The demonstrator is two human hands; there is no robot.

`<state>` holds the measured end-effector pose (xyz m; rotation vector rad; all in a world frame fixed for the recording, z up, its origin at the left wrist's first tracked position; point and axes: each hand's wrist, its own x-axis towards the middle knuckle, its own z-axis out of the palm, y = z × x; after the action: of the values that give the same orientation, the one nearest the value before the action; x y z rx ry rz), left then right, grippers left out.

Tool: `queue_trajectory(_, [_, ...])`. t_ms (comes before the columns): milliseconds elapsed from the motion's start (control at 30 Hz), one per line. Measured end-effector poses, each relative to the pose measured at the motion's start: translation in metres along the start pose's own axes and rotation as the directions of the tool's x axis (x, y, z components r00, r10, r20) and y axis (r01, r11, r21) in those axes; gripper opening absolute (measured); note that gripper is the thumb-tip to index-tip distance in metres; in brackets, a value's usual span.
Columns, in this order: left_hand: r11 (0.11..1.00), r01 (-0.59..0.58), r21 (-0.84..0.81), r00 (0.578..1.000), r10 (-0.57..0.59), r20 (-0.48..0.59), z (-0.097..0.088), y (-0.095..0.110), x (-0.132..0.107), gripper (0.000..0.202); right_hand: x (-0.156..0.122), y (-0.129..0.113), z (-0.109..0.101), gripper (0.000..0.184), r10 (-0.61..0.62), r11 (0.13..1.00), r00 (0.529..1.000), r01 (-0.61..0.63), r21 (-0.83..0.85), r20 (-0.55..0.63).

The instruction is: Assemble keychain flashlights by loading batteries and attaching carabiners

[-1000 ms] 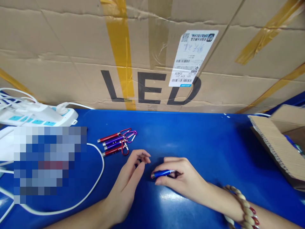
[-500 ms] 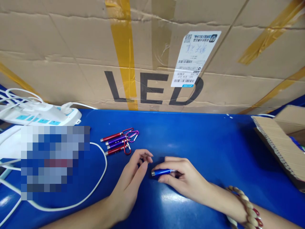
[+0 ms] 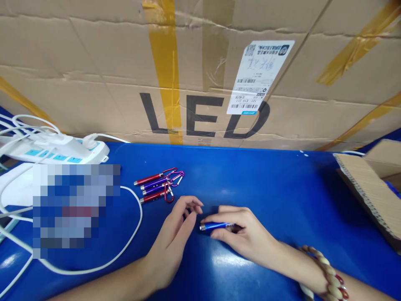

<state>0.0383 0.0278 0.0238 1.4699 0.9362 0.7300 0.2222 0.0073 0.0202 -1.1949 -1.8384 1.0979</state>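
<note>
My right hand (image 3: pixel 241 228) grips a small blue penlight (image 3: pixel 214 226) between thumb and fingers, just over the blue tabletop. Its silver tip points left, while its rear end is hidden in the palm. Facing it, my left hand (image 3: pixel 175 234) is loosely curved, with the thumb apart from the fingers and nothing visible in it. Beyond the left hand lie several similar keychain penlights side by side: a red one (image 3: pixel 148 179) at the back, purple ones such as this purple penlight (image 3: pixel 154 184) in between, and a front red penlight (image 3: pixel 153 196). Small carabiner clips hang at their right ends.
A large cardboard box (image 3: pixel 119 104) marked LED stands along the back. At left are a white power strip (image 3: pixel 62 150), a looping white cable (image 3: pixel 139 217) and a blurred-out item (image 3: pixel 75 205). An open cardboard box (image 3: pixel 369 188) stands at right.
The camera view has shifted slightly, so the scene sits a little further right. Both hands keep nearly the same pose, and the blue penlight stays in my right hand.
</note>
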Motion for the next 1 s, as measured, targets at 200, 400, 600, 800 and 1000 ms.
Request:
queue_trajectory(200, [1.000,-0.004,0.008,1.000,0.004,-0.006,-0.001,-0.001,-0.001,0.017,0.000,0.000,-0.001,0.026,0.026,1.000,1.000,-0.026,-0.004,0.015])
queue_trajectory(400, [1.000,-0.008,-0.005,1.000,0.008,-0.004,0.000,0.001,-0.001,0.016,-0.001,-0.001,-0.003,0.027,-0.020,0.998,1.000,0.021,-0.061,0.007])
queue_trajectory(600, [0.994,0.001,0.111,0.999,0.005,-0.053,0.001,0.001,0.000,0.015,0.000,-0.001,-0.003,0.024,-0.004,0.983,1.000,0.000,-0.183,-0.022])
queue_trajectory(800, [0.959,-0.039,0.282,0.992,0.070,-0.101,0.002,-0.003,0.001,0.015,0.011,0.006,-0.029,0.023,0.045,0.816,0.997,-0.074,-0.573,-0.064])
queue_trajectory(1000, [0.920,-0.220,0.326,0.976,0.208,0.072,0.003,0.000,-0.001,0.017,0.016,0.031,-0.079,0.020,0.028,0.417,0.958,-0.270,-0.868,-0.284])
